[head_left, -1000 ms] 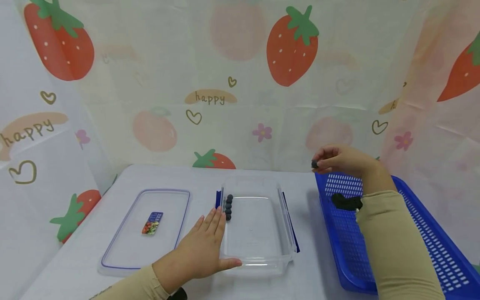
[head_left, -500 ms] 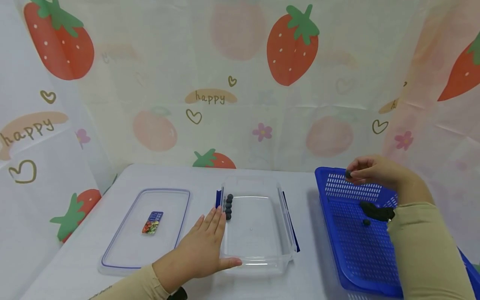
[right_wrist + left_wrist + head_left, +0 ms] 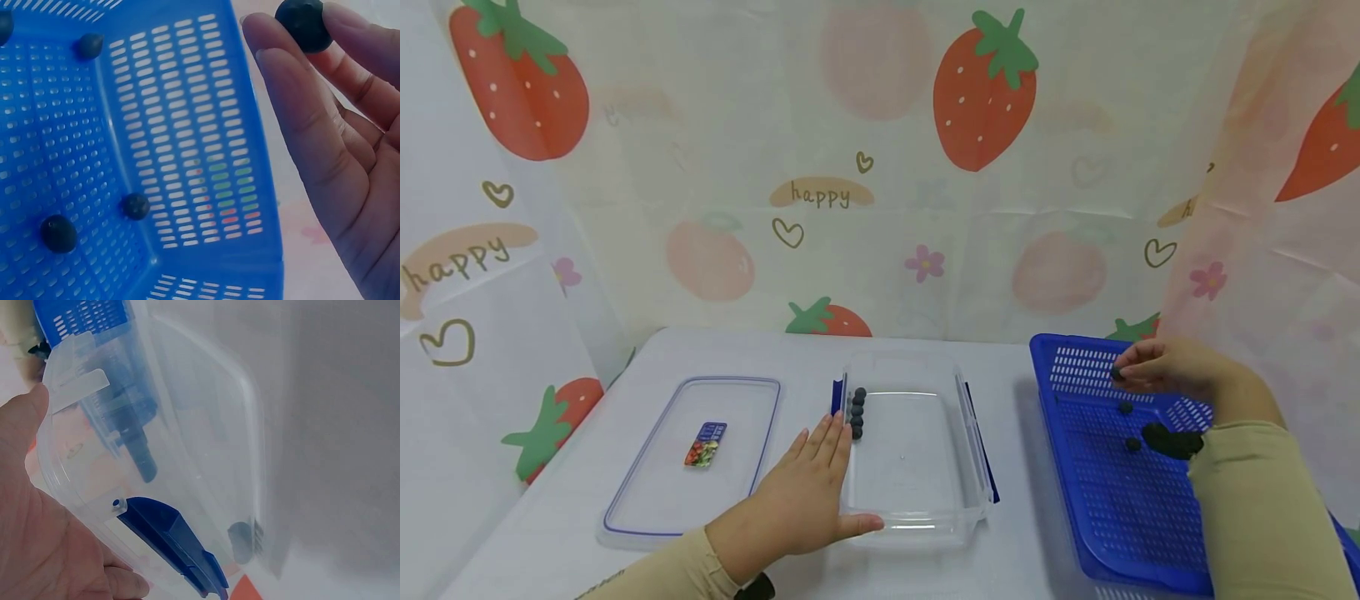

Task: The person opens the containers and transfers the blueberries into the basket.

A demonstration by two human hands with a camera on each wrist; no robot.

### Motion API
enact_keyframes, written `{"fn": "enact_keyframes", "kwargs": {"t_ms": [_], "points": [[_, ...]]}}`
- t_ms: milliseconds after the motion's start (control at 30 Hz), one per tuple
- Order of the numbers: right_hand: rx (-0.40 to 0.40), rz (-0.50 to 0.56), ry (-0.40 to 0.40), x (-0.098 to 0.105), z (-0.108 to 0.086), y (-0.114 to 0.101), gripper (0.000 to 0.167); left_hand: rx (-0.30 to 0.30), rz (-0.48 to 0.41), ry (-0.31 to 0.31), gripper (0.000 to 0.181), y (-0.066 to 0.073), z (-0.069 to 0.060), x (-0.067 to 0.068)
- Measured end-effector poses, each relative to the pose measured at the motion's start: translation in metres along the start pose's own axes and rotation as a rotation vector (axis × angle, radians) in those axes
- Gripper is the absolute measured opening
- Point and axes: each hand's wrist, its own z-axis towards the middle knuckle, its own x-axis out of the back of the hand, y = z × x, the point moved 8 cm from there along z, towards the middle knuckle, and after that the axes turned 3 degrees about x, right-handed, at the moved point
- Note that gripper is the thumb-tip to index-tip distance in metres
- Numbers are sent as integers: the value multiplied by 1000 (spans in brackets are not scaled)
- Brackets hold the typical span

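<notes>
My left hand (image 3: 801, 504) lies with its fingers straight along the left side of a clear plastic container (image 3: 906, 458), thumb out at the near rim. Against that container's left inner wall stands a row of dark blueberries (image 3: 857, 414); in the left wrist view they are a blurred dark patch (image 3: 240, 542). Over the far end of the blue basket (image 3: 1112, 517), my right hand (image 3: 1187, 375) pinches one blueberry (image 3: 304, 25) between thumb and fingertips. Loose blueberries (image 3: 59, 234) lie on the basket floor below, a few near its wall.
A clear lid (image 3: 647, 504) with a blue seal and a printed label (image 3: 705, 445) lies left of the container. Blue latches (image 3: 175, 534) hang at the container's sides. Behind the white table (image 3: 1015, 567) rises a strawberry-print cloth (image 3: 880, 275).
The right hand has moved right and down from the basket's far left corner, still pinching the blueberry. More of the basket and its loose blueberries shows. The left hand has stayed in place.
</notes>
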Motion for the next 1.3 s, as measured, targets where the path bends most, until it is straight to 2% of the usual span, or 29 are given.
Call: {"fn": "enact_keyframes", "kwargs": {"t_ms": [200,433,633,800,1000,1300], "points": [[-36,-55,49,6,-6,8,28,5,-1,-3,109,0,0,-1],[-35,-23,41,9,-14,9,18,10,-6,-12,113,-1,0,-1],[-26,11,28,10,-13,6,16,11,-8,-13,114,0,-1,1],[2,28,15,8,-9,-4,14,8,-10,-6,113,0,-1,0],[62,-16,-4,2,-4,-23,15,6,-10,3,113,0,0,-1],[144,-5,-87,-24,17,-57,14,6,8,16,114,0,0,0]]}}
